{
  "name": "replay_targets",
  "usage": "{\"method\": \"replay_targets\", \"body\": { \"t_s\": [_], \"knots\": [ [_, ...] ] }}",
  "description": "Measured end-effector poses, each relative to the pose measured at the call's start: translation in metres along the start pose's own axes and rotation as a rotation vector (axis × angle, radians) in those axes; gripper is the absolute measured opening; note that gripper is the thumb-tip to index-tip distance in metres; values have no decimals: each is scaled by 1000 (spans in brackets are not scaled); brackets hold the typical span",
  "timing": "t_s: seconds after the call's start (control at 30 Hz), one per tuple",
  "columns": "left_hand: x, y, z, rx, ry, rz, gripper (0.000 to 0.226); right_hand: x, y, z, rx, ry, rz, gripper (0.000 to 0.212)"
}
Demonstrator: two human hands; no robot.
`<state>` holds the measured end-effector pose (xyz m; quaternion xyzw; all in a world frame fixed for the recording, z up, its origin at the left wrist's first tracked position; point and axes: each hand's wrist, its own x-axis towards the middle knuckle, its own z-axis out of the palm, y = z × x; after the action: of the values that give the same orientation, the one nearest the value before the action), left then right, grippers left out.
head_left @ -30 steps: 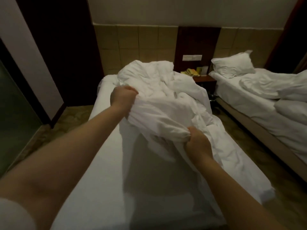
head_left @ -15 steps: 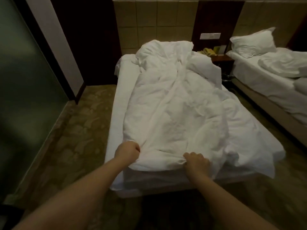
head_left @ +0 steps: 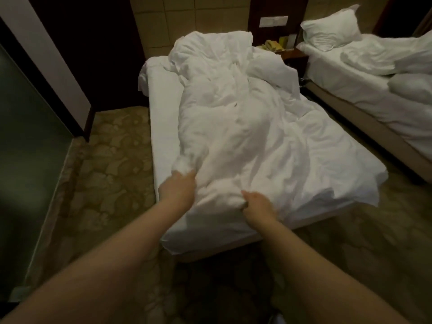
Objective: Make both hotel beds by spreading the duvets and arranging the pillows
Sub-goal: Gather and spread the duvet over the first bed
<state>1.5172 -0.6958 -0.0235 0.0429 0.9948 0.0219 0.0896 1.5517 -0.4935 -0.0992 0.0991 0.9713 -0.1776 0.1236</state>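
Raised since half a second ago: near-left edge of duvet (head_left: 245, 127), crumpled along left bed (head_left: 163, 113). Pinched by left hand (head_left: 177, 190), bunched in curled right hand (head_left: 257, 204). Soft, light, floppy; probably best gripped at near corners, well apart.

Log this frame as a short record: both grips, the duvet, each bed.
left grip: holds a bunched duvet corner at the foot end
right grip: fingers curled on the duvet's foot edge
duvet: crumpled, skewed to the right, not spread
near bed: sheet bare along its left side
far bed: unmade, bedding heaped
pillow: at the far bed's head
nightstand: between the beds
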Motion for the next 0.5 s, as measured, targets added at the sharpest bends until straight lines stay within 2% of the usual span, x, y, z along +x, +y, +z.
{"method": "replay_targets", "body": {
  "t_s": [0.07, 0.13, 0.17, 0.33, 0.5],
  "knots": [
    [-3, -1, 25, 96, -285, -83, 43, -10, 1, 24, 92, -250, -19, 55],
    [-2, 10, 32, 150, -415, -105, 54, -16, 6, 30, 224, -389, 8, 60],
    [1, 21, 32, 161, -431, -91, 54, -16, 9, 28, 246, -398, 16, 61],
    [21, 106, 21, 173, -346, 108, 50, 1, 54, -11, 376, -183, 117, 55],
    [46, 218, 39, 204, -284, 341, 43, 22, 138, -51, 485, -17, 217, 53]
  ]
}}
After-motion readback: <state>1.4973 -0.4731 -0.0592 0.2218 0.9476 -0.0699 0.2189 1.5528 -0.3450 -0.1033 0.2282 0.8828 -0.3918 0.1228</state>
